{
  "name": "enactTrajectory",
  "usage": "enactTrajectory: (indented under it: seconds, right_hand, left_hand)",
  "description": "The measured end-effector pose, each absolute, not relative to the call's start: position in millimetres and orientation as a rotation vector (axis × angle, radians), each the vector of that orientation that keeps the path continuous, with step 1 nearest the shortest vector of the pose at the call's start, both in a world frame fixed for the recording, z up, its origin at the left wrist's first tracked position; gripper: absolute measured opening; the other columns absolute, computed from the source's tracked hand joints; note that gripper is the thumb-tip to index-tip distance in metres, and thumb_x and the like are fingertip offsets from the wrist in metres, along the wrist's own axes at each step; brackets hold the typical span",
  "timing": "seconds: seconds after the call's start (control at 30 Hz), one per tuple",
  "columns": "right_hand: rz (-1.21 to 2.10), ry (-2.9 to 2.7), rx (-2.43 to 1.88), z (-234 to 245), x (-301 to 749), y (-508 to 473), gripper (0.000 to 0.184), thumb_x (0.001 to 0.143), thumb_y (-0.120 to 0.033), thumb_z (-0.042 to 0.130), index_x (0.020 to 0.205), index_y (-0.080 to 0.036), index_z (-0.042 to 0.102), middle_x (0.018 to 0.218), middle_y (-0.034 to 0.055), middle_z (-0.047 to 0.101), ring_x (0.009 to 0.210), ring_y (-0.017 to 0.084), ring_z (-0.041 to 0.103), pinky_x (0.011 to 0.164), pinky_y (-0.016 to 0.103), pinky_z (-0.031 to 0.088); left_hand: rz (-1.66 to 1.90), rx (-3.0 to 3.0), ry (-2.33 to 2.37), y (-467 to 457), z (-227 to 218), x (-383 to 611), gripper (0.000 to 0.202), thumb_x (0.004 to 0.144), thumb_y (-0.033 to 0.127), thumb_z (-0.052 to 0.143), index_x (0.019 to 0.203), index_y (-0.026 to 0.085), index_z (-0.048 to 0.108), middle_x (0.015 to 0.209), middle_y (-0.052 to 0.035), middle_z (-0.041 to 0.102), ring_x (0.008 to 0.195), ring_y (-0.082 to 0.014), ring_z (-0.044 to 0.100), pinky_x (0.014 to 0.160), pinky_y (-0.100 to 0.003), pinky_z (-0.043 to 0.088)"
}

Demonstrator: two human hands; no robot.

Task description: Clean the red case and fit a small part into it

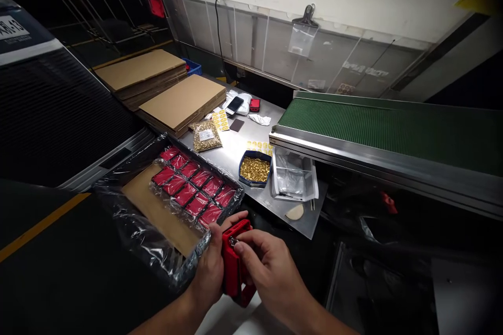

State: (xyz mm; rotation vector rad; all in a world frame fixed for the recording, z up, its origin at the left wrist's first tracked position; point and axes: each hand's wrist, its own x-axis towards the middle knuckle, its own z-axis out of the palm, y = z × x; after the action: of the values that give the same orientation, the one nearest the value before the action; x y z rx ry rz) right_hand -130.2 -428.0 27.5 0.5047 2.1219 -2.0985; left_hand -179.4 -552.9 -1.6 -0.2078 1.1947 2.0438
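Note:
My left hand (210, 267) is wrapped round a red plastic part (234, 267) and holds it upright near the bottom centre. My right hand (271, 267) rests against the part's right side, its fingertips pinched at a small metal piece (232, 242) near the top of the part. To the left is a plastic-lined box (129, 220) with rows of bagged red parts (192, 188) on a cardboard sheet. A blue tub of small gold pieces (254, 169) stands on the steel table (239, 141) beyond my hands.
A clear tray of plastic bags (294, 175) sits beside the tub. Further back lie a bag of gold pieces (206, 136), yellow sticker sheets (220, 119), a phone (234, 104) and cardboard stacks (181, 102). A green conveyor belt (393, 125) runs along the right.

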Motion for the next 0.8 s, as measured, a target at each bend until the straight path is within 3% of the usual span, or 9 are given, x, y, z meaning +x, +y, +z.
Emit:
enactTrajectory:
  seconds: [0.27,0.4,0.53,0.8]
  right_hand:
    - [-2.123,2.108,0.556,27.6,-126.0,-428.2,0.021,0.093,-0.040,0.057,0.091,-0.024,0.070,0.083,0.0011,0.070,0.075,0.015,0.063,0.063,0.023,0.050]
    - [-2.103,2.114,0.569,32.1,-124.4,-427.0,0.019,0.093,-0.037,0.058,0.092,-0.022,0.070,0.087,0.0016,0.071,0.076,0.015,0.064,0.063,0.023,0.050]
    - [-2.062,2.162,0.583,34.2,-123.0,-425.7,0.018,0.093,-0.036,0.056,0.093,-0.024,0.070,0.086,0.0007,0.071,0.079,0.015,0.064,0.068,0.023,0.050]
    - [-2.036,2.229,0.564,34.3,-122.5,-422.2,0.013,0.092,-0.031,0.058,0.090,-0.025,0.070,0.085,-0.0020,0.071,0.075,0.013,0.064,0.071,0.024,0.050]
  left_hand:
    - [2.030,-0.219,1.150,-547.4,5.2,-179.5,0.080,0.088,0.079,0.029,0.134,0.016,0.047,0.116,-0.0144,0.060,0.113,-0.0339,0.055,0.099,-0.042,0.039]
    - [2.009,-0.212,1.146,-549.0,0.8,-177.6,0.080,0.088,0.078,0.028,0.135,0.016,0.048,0.108,-0.0132,0.060,0.109,-0.0339,0.054,0.101,-0.047,0.036]
    - [2.014,-0.202,1.145,-547.5,-1.9,-177.1,0.081,0.087,0.079,0.028,0.134,0.016,0.048,0.113,-0.0141,0.059,0.112,-0.0351,0.052,0.105,-0.049,0.032]
    - [1.990,-0.195,1.169,-546.0,-0.5,-177.2,0.080,0.089,0.078,0.024,0.135,0.018,0.048,0.105,-0.0117,0.061,0.104,-0.0307,0.054,0.100,-0.045,0.036]
